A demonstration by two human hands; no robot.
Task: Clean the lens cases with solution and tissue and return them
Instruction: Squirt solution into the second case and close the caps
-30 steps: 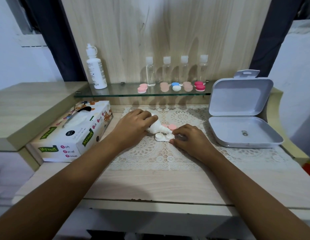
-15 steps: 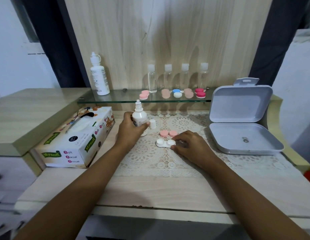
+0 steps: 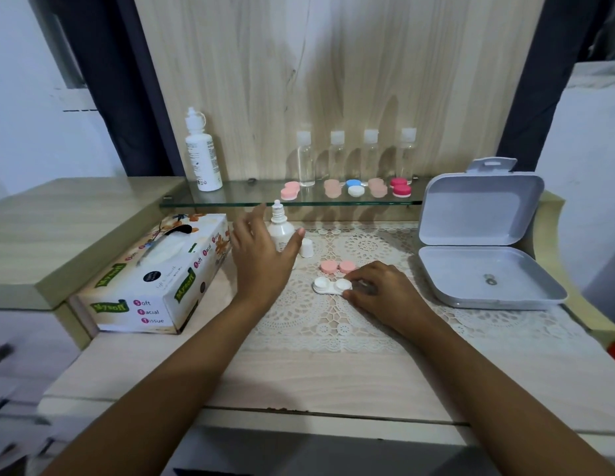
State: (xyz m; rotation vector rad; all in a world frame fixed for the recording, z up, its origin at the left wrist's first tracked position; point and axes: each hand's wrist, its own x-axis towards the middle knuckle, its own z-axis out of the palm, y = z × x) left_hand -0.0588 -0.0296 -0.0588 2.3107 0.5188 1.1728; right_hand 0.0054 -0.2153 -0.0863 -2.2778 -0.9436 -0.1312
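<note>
— What's at far left?
— Tissue box [image 3: 151, 276] on the table [image 3: 333, 379], set at an angle. The slot on top is a blur. Behind it, on the glass shelf [image 3: 251, 197], is a tall white bottle [image 3: 201, 156]. Label's too small to read.

— Yr left hand?
— Left hand [image 3: 261, 255]: grip wide, fingers spread, holding nothing. It's in front of the small solution bottle [image 3: 280, 228], which stands upright on the lace mat [image 3: 333, 324] w/ its nozzle bare. My hand hides its lower part, so I can't tell if the thumb touches it. A white cap [image 3: 306, 248] stands just right of it.

— Middle of the shelf?
— Four clear bottles [image 3: 337, 159] in a row, w/ closed lens cases [image 3: 354, 187] in front of them: pink, peach, blue & white, peach, red. It's too soft to tell more.

— The case on the mat?
— White lens case [image 3: 332, 286] lies w/ both cups open. Can't tell if there's liquid inside. Two pink lids [image 3: 337, 266] sit side by side just behind it.

— Right hand?
— Right hand [image 3: 385, 293]: grip narrow, thumb & fingertips pinching the case's right end. My fingers cover that edge.

— Far right?
— Grey box [image 3: 505, 297], lid up, w/ a small metal bit [image 3: 488, 279] inside that's too small to ID.
</note>
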